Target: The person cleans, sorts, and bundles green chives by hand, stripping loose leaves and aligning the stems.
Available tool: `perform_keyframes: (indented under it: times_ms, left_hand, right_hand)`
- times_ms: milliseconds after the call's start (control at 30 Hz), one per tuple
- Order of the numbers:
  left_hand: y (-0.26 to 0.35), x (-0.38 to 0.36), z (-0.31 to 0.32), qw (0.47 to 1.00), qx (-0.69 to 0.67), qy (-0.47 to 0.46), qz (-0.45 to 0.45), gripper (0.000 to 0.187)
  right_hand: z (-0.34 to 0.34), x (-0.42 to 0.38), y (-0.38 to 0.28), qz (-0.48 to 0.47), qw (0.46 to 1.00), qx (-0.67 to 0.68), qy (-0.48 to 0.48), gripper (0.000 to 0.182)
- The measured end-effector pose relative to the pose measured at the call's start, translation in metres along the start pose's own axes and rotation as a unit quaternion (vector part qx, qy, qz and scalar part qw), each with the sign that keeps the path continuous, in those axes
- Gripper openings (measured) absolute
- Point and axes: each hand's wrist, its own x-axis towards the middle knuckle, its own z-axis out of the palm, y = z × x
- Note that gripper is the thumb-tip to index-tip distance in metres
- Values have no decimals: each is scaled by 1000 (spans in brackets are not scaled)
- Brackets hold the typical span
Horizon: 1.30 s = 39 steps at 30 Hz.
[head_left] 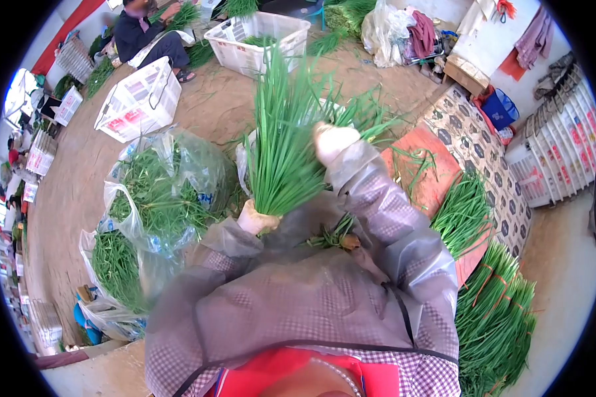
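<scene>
My left hand (257,218), in a pale glove, is wrapped round the base of a bunch of chives (281,152). The long green leaves stand upright and fan out above it. Beside the bunch, my right hand (334,142), also in a pale glove, is raised at the right edge of the leaves. Motion smears it, so its fingers are not clear. Some loose green stems (334,235) lie in my lap. To my right a small pile of chives (462,215) rests on a reddish board (425,165).
Plastic bags of greens (159,185) stand on my left. Tied chive bundles (496,317) are stacked at lower right. White crates (142,99) and a second white crate (258,46) stand ahead. A seated person (149,40) handles greens at far left. Stacked crates (556,145) line the right wall.
</scene>
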Motion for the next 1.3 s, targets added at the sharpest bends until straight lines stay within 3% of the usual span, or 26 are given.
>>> perform_keyframes:
  times_ms: [33, 67, 100, 133, 167, 200, 233, 267, 300, 333, 367, 400, 433, 467, 500, 600, 667, 700, 733, 833, 1033, 1067, 1133, 1200, 1267, 1300]
  left_hand:
    - [-3, 0, -2, 1000, 9, 0, 2, 30]
    - [-4, 1, -4, 1000, 17, -1, 5, 31]
    - [-4, 1, -5, 1000, 18, -6, 5, 31]
    - [-5, 0, -6, 1000, 2, -4, 6, 30]
    - [-5, -2, -8, 1000, -16, 0, 6, 30]
    - [-6, -2, -10, 1000, -17, 1, 7, 30]
    - [-7, -1, -13, 1000, -12, 3, 11, 31]
    - [-7, -1, -15, 1000, -6, 5, 14, 31]
    - [-4, -2, -14, 1000, 6, 25, 13, 31]
    - [-3, -2, -16, 1000, 6, 24, 14, 31]
    - [-3, -2, -18, 999, 5, 30, 13, 33]
    - [-2, -1, -19, 999, 4, 35, 11, 35]
    - [-2, 1, -19, 999, 4, 34, 11, 35]
    - [-2, 1, -19, 999, -2, 35, 13, 35]
    - [-3, 0, -19, 999, -7, 35, 13, 35]
    - [-8, 0, -22, 1000, -9, 24, 9, 36]
    - [-8, 2, -21, 1000, -7, 15, 12, 37]
    - [-7, 2, -20, 1000, -14, 7, 16, 37]
    - [-7, 1, -20, 1000, -22, -1, 20, 37]
    - [-4, 1, -20, 1000, -12, -12, 10, 38]
    - [0, 1, -14, 1000, -8, 2, 7, 33]
    - [0, 1, -14, 1000, -9, 3, 7, 33]
    - [-2, 1, -12, 1000, -16, 13, 10, 33]
    - [-4, 2, -14, 1000, -17, 9, 13, 34]
    - [-7, 2, -17, 1000, -19, 6, 16, 34]
    - [-8, 0, -18, 1000, -24, 6, 15, 35]
  right_hand:
    - [-22, 2, 11, 18, 1000, -2, 7, 11]
    - [-48, 6, 25, 122, 991, -29, -57, 15]
    - [-50, 12, 58, 214, 975, 7, -57, 16]
    - [-56, 11, 87, 265, 964, 8, 19, 15]
    - [-69, 11, 109, 352, 926, 99, 88, 22]
    - [-83, -7, 126, 246, 877, 352, 215, 19]
    - [-112, -12, 127, 367, 808, 418, 194, 23]
    - [-143, -21, 113, 403, 711, 537, 210, 22]
    - [-140, -37, 125, 271, 631, 689, 233, 23]
    - [-143, -54, 129, 204, 584, 770, 155, 22]
    - [-142, -70, 121, 47, 605, 791, 75, 20]
    - [-111, -82, 139, -16, 731, 683, 4, 20]
    - [-167, -77, 84, 88, 705, 638, -297, 41]
    - [-154, -74, 74, -41, 764, 552, -332, 54]
    - [-141, -82, 63, 70, 761, 540, -352, 57]
    - [-124, -71, 55, 209, 685, 679, -161, 33]
    - [-99, -59, 52, 243, 712, 655, -65, 24]
    - [-89, -54, 55, 262, 736, 620, -72, 28]
    - [-80, -48, 51, 270, 720, 637, -53, 45]
    - [-61, -42, 42, 283, 714, 634, -90, 66]
    - [-24, -40, 26, 305, 679, 647, -167, 29]
    - [-14, -43, 26, 306, 678, 647, -168, 29]
    - [-7, -46, 19, 256, 629, 725, -113, 23]
    - [2, -51, 18, 298, 610, 727, -100, 26]
    - [21, -59, 31, 194, 241, 951, 5, 28]
    - [8, -59, 37, 166, 282, 945, 21, 29]
